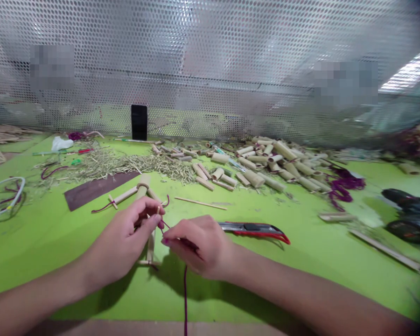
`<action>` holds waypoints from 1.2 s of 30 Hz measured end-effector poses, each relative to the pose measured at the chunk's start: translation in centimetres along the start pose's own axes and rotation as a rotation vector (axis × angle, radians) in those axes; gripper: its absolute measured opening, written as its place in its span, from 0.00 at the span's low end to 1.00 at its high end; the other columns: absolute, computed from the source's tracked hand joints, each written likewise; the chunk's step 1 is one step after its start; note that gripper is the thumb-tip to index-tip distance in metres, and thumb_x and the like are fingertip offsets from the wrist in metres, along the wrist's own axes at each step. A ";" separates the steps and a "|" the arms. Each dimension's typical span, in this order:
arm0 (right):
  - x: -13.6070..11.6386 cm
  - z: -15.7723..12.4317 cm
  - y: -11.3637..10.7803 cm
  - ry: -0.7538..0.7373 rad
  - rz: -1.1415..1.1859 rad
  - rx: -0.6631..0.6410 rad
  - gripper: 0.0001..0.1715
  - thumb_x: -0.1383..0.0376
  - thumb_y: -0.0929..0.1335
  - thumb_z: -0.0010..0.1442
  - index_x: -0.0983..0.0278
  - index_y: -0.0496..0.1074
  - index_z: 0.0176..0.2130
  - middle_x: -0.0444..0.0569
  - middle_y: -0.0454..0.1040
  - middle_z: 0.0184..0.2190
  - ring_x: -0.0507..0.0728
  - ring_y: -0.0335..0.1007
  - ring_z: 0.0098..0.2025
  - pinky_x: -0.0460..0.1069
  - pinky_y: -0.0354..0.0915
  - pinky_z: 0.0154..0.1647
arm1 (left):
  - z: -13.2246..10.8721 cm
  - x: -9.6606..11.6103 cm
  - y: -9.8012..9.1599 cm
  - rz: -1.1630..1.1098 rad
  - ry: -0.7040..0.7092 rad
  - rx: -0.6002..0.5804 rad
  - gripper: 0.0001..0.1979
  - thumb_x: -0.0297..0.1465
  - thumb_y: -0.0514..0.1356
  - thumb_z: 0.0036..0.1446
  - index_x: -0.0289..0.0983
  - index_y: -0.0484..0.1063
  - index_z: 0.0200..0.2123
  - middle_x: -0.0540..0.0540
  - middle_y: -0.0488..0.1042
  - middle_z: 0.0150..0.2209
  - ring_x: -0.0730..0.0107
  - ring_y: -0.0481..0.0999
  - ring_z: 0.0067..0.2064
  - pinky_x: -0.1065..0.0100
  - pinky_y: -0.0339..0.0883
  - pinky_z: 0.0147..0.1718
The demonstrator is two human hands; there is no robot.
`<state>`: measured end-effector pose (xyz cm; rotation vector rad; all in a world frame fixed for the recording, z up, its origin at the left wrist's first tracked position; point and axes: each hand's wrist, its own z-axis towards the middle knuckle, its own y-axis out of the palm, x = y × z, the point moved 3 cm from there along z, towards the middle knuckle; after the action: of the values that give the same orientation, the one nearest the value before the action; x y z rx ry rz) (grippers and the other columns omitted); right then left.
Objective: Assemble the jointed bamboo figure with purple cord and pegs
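Observation:
My left hand (126,238) is closed, its thumb and fingers pinching a thin bamboo stick (158,211) whose tip pokes up. Beside it, the fingertips of my right hand (205,245) grip a dark purple cord (185,298). The cord runs up to the stick and trails down past the table's front edge. Partly hidden behind my left hand lies a jointed bamboo piece (128,194) with short tubes, a small crossbar and purple cord ends. Another bamboo tube (150,247) with a crossbar shows below my left fingers. Just beyond my right hand rests a red and black utility knife (255,228).
Cut bamboo tubes (287,163) lie heaped at the back right, with shavings (154,165) to their left. A phone (139,122) leans against the perforated metal screen (210,60). On the right are purple cord (343,184) and a black power tool (409,214).

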<state>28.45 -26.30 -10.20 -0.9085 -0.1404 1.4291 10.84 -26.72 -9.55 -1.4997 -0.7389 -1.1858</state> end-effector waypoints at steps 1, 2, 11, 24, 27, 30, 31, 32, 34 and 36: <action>0.0 0.0 0.0 0.002 -0.009 -0.005 0.02 0.70 0.67 0.68 0.64 0.70 0.40 0.41 0.74 0.23 0.47 0.64 0.19 0.42 0.54 0.20 | 0.1 0.0 -0.1 -0.009 -0.009 0.005 0.13 0.42 0.56 0.68 0.39 0.71 0.45 0.46 0.76 0.38 0.63 0.76 0.40 0.63 0.70 0.40; 0.1 0.0 0.0 0.022 -0.003 -0.005 0.02 0.69 0.67 0.68 0.63 0.71 0.40 0.41 0.74 0.23 0.47 0.64 0.19 0.42 0.55 0.20 | 0.1 0.0 -0.1 -0.010 -0.021 0.010 0.14 0.43 0.57 0.66 0.39 0.71 0.45 0.46 0.77 0.38 0.63 0.76 0.39 0.64 0.70 0.38; 1.1 0.4 0.2 0.711 0.381 0.063 0.13 0.55 0.67 0.68 0.63 0.71 0.41 0.37 0.61 0.20 0.49 0.52 0.20 0.44 0.49 0.20 | 0.2 0.2 -0.9 0.025 -0.045 0.070 0.17 0.46 0.63 0.60 0.39 0.74 0.42 0.48 0.77 0.33 0.65 0.74 0.32 0.67 0.63 0.27; 1.7 0.5 0.5 0.793 0.424 0.081 0.16 0.53 0.71 0.62 0.64 0.77 0.36 0.37 0.60 0.19 0.48 0.48 0.21 0.46 0.44 0.20 | 0.1 0.3 -0.4 0.068 0.032 0.075 0.13 0.43 0.63 0.62 0.41 0.73 0.44 0.48 0.80 0.36 0.61 0.79 0.37 0.66 0.67 0.29; 1.4 0.6 0.3 0.700 0.315 0.057 0.13 0.59 0.68 0.65 0.64 0.80 0.38 0.38 0.62 0.18 0.48 0.48 0.20 0.46 0.45 0.20 | 0.2 0.1 -0.3 0.068 0.031 0.067 0.14 0.43 0.63 0.62 0.41 0.73 0.45 0.47 0.80 0.37 0.62 0.80 0.38 0.66 0.69 0.30; 1.1 0.8 0.1 0.661 0.274 0.033 0.14 0.60 0.68 0.65 0.65 0.82 0.39 0.40 0.65 0.19 0.48 0.50 0.19 0.46 0.46 0.20 | 0.1 -0.1 -0.4 0.083 0.034 0.067 0.13 0.43 0.63 0.63 0.42 0.73 0.45 0.47 0.80 0.38 0.61 0.81 0.40 0.65 0.71 0.31; 1.0 0.8 0.0 0.672 0.284 0.027 0.14 0.60 0.68 0.65 0.65 0.82 0.39 0.40 0.66 0.19 0.48 0.50 0.19 0.47 0.46 0.20 | 0.0 -0.2 -0.5 0.097 0.039 0.072 0.13 0.43 0.63 0.63 0.42 0.73 0.46 0.47 0.80 0.38 0.60 0.81 0.40 0.65 0.72 0.31; 1.0 0.9 0.0 0.696 0.308 0.023 0.14 0.59 0.69 0.64 0.66 0.82 0.39 0.41 0.66 0.19 0.48 0.49 0.19 0.47 0.46 0.20 | 0.0 -0.2 -0.6 0.111 0.045 0.082 0.14 0.43 0.63 0.63 0.42 0.73 0.46 0.47 0.80 0.38 0.60 0.81 0.40 0.65 0.72 0.31; 1.0 0.9 -0.1 0.765 0.376 0.024 0.15 0.58 0.71 0.62 0.66 0.83 0.40 0.41 0.66 0.19 0.48 0.48 0.20 0.47 0.45 0.20 | -0.1 -0.2 -0.7 0.120 0.050 0.109 0.16 0.44 0.62 0.64 0.42 0.71 0.49 0.46 0.80 0.40 0.59 0.82 0.41 0.65 0.73 0.31; 1.1 0.9 0.0 0.823 0.446 0.033 0.16 0.56 0.73 0.60 0.66 0.83 0.39 0.41 0.67 0.20 0.48 0.48 0.20 0.47 0.44 0.20 | -0.1 -0.2 -0.8 0.100 0.046 0.121 0.18 0.45 0.62 0.64 0.43 0.69 0.53 0.45 0.80 0.41 0.59 0.82 0.41 0.66 0.74 0.29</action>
<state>28.17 -24.90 -10.06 -1.4894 0.7371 1.3328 10.04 -26.60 -9.47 -1.3887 -0.6849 -1.0787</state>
